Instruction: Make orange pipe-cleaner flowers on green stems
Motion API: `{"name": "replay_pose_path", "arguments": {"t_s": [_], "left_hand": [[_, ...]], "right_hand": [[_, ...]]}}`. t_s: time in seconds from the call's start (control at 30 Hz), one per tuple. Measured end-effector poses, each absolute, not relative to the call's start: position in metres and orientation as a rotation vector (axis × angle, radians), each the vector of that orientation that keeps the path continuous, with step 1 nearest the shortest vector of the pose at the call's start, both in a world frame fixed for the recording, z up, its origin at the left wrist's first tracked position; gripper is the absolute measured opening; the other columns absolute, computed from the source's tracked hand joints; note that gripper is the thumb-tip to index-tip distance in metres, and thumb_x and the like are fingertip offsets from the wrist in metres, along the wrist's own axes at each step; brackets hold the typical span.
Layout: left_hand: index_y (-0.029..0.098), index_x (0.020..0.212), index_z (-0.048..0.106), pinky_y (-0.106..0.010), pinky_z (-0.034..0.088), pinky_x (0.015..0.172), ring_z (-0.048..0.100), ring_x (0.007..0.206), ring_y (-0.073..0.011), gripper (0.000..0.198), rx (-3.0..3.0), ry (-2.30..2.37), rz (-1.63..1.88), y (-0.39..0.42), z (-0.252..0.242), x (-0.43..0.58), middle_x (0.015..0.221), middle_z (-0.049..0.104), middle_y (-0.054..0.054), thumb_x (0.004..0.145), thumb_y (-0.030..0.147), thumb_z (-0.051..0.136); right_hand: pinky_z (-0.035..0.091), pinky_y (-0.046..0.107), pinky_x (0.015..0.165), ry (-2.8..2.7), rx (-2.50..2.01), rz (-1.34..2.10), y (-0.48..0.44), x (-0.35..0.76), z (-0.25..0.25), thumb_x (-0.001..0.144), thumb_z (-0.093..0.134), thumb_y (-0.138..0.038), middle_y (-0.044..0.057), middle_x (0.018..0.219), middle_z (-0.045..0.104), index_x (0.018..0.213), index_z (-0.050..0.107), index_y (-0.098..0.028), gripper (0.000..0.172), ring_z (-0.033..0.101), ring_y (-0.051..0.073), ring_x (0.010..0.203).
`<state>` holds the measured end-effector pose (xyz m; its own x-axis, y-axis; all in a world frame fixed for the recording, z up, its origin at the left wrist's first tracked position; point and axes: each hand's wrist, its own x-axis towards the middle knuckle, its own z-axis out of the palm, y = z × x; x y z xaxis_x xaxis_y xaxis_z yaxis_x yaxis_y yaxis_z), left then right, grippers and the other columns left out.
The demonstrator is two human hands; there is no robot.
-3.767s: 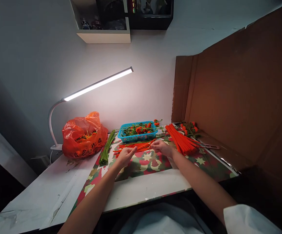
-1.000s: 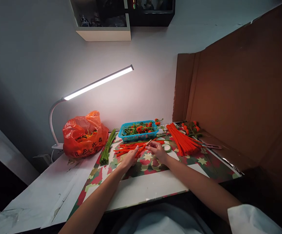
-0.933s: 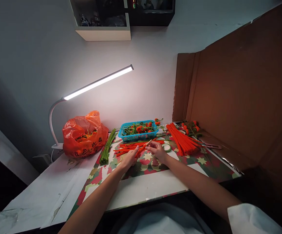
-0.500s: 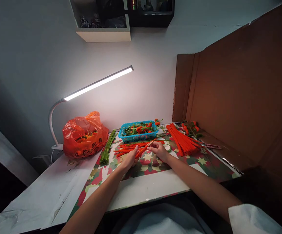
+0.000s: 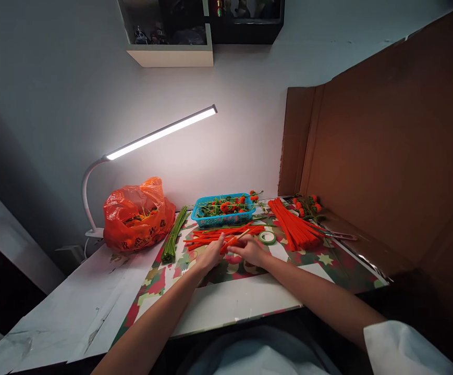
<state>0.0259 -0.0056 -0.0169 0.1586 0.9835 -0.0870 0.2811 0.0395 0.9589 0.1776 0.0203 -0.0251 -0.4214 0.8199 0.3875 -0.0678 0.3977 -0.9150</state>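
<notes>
While the left hand [image 5: 210, 254] and the right hand [image 5: 252, 251] meet over the patterned sheet [image 5: 326, 259], I see the piece between them: a thin pale stick [image 5: 244, 234] with fuzzy orange-red pipe cleaner [image 5: 229, 243] around its lower part. Top end bare, slim, tan; fingers cover the bottom end, so number of turns can't be told. Slants, upper end toward the right and away from the body.

White tabletop [image 5: 237, 299] runs from under the wrists to the near edge, forearms crossing it. Far side is tighter: loose orange-red strands [image 5: 203, 238] lie just beyond the fingers, then the blue basket [image 5: 224, 221] of orange flowers [image 5: 224, 208]. Right side: green tape roll [image 5: 267, 243] just beside the hand, then an orange-red bundle [image 5: 294, 229], cardboard panel [image 5: 382, 146] well apart as a side wall. Left side: green stem bundle [image 5: 175, 237], then red plastic bag [image 5: 132, 229]. Lamp bar [image 5: 161, 133] is well above the hands.

Piece sits between the two hands. Left hand grasps its lower end, thumb on top. Right fingers touch it from the right, stick tip showing just past them; whether they pinch or only rest, I can't tell.
</notes>
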Motion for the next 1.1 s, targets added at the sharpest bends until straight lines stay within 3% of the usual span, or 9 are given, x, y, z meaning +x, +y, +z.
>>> {"name": "replay_pose_path", "arguments": {"t_s": [0.13, 0.33, 0.43, 0.53, 0.67, 0.83, 1.1], "left_hand": [[0.021, 0.055, 0.031, -0.022, 0.014, 0.038, 0.014, 0.036, -0.0058, 0.060, 1.421, 1.264, 0.852, -0.006, -0.016, 0.033, 0.042, 0.018, 0.009, 0.068, 0.080, 0.030], [0.021, 0.050, 0.029, -0.024, 0.014, 0.041, 0.018, 0.038, -0.0069, 0.062, 1.528, 1.394, 0.870, -0.005, -0.015, 0.037, 0.042, 0.020, 0.007, 0.069, 0.080, 0.025], [0.020, 0.049, 0.030, -0.025, 0.017, 0.045, 0.021, 0.043, -0.0084, 0.062, 1.696, 1.451, 0.947, -0.005, -0.015, 0.037, 0.046, 0.025, 0.005, 0.072, 0.078, 0.024], [0.019, 0.048, 0.029, -0.026, 0.017, 0.049, 0.023, 0.046, -0.0096, 0.060, 1.855, 1.587, 1.018, -0.007, -0.015, 0.035, 0.048, 0.026, 0.003, 0.077, 0.072, 0.026], [0.018, 0.047, 0.037, -0.027, 0.014, 0.050, 0.028, 0.043, -0.0114, 0.060, 2.044, 1.804, 1.011, -0.012, -0.010, 0.031, 0.045, 0.031, 0.002, 0.084, 0.063, 0.025], [0.017, 0.057, 0.057, -0.027, 0.015, 0.051, 0.048, 0.051, -0.0164, 0.057, 2.342, 2.063, 0.759, -0.018, -0.001, 0.031, 0.053, 0.055, -0.006, 0.088, 0.055, 0.028], [0.016, 0.067, 0.065, -0.025, 0.020, 0.051, 0.060, 0.060, -0.0214, 0.055, 2.514, 2.116, 0.579, -0.018, -0.002, 0.033, 0.063, 0.066, -0.010, 0.089, 0.053, 0.030]], "right_hand": [[0.041, 0.026, 0.058, -1.773, -0.668, 1.099, 0.018, 0.177, -0.025, 0.071, 0.064, -0.047, 0.000, 0.062, 0.060, 0.065, 0.064, -0.017, 0.031, 0.052, 0.014, 0.061], [0.033, 0.022, 0.050, -1.794, -0.750, 1.082, 0.025, 0.184, -0.028, 0.070, 0.066, -0.045, -0.003, 0.054, 0.051, 0.062, 0.060, -0.016, 0.030, 0.042, 0.009, 0.050], [0.037, 0.022, 0.052, -1.762, -0.731, 1.165, 0.026, 0.195, -0.021, 0.063, 0.072, -0.045, -0.002, 0.062, 0.056, 0.077, 0.064, -0.016, 0.033, 0.046, 0.010, 0.055], [0.042, 0.023, 0.055, -1.652, -0.671, 1.371, 0.025, 0.210, -0.007, 0.060, 0.074, -0.047, 0.000, 0.072, 0.062, 0.099, 0.063, -0.017, 0.050, 0.053, 0.011, 0.058], [0.048, 0.025, 0.057, -1.526, -0.747, 1.577, 0.026, 0.226, 0.009, 0.077, 0.052, -0.059, 0.004, 0.068, 0.065, 0.095, 0.064, -0.015, 0.049, 0.058, 0.012, 0.055], [0.047, 0.023, 0.047, -1.478, -0.994, 2.016, 0.031, 0.230, 0.010, 0.083, 0.030, -0.067, 0.010, 0.068, 0.068, 0.083, 0.063, -0.012, 0.064, 0.062, 0.014, 0.051], [0.044, 0.020, 0.044, -1.828, -0.961, 1.811, 0.022, 0.226, 0.008, 0.067, 0.069, -0.049, 0.005, 0.064, 0.067, 0.077, 0.064, -0.013, 0.038, 0.061, 0.013, 0.048]]}}
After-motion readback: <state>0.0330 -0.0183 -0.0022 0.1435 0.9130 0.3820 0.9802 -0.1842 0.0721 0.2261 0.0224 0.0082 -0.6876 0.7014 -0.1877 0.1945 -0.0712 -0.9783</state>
